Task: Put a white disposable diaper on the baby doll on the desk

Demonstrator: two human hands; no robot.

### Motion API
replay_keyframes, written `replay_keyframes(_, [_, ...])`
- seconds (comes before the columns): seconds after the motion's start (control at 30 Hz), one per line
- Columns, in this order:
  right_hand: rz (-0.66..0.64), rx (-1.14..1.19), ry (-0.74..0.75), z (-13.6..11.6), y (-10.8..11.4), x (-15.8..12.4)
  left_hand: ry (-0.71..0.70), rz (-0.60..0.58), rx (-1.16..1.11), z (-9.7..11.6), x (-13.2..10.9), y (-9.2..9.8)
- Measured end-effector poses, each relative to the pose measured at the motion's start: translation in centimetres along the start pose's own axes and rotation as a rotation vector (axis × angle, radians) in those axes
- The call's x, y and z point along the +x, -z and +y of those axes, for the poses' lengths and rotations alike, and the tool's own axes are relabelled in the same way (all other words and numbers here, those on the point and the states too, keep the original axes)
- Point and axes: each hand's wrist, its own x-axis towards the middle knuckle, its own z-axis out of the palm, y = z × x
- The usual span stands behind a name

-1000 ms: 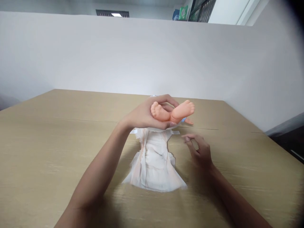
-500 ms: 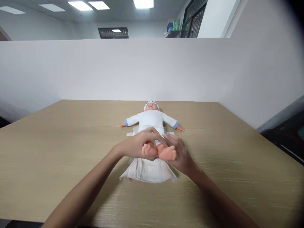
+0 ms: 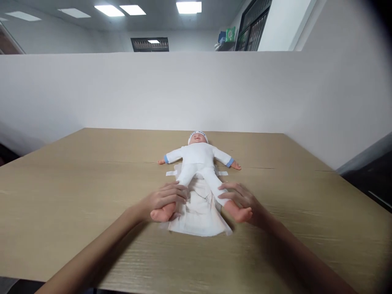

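Note:
A baby doll (image 3: 198,160) in white clothes with blue cuffs lies on its back on the wooden table (image 3: 92,175), head away from me. An open white diaper (image 3: 199,214) is spread under its hips and legs. My left hand (image 3: 163,200) is closed around the doll's leg on the left, just above the bare foot. My right hand (image 3: 243,202) holds the leg on the right near its foot. The two legs are spread apart over the diaper.
A white partition wall (image 3: 122,90) stands along the table's far edge and right side. The table's right edge drops off to a dark floor (image 3: 370,179). Ceiling lights and a dark window frame show beyond the partition.
The doll's legs, first lifted and held together by my left hand, have come down and been spread apart. My right hand has taken one leg. The camera has tilted up.

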Motion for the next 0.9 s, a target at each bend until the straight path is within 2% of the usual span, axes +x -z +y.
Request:
replay_keyframes(0.13, [-0.059, -0.067, 0.041, 1.6, -0.9, -1.2, -0.032, -0.116, 0.034, -1.4, -2.2, -1.0])
replay_keyframes(0.27, [-0.121, -0.117, 0.028, 1.8, -1.1, -1.5, -0.01, -0.162, 0.041, -1.5, -2.6, -1.1])
replay_keyframes(0.7, [-0.164, -0.096, -0.01, 0.3, -0.4, -0.8, 0.061, -0.185, 0.003, -0.9, -2.9, -1.1])
replay_keyframes(0.9, [-0.289, 0.069, -0.114, -0.8, 1.4, -0.2, 0.072, -0.189, -0.013, -0.6, -2.9, -1.4])
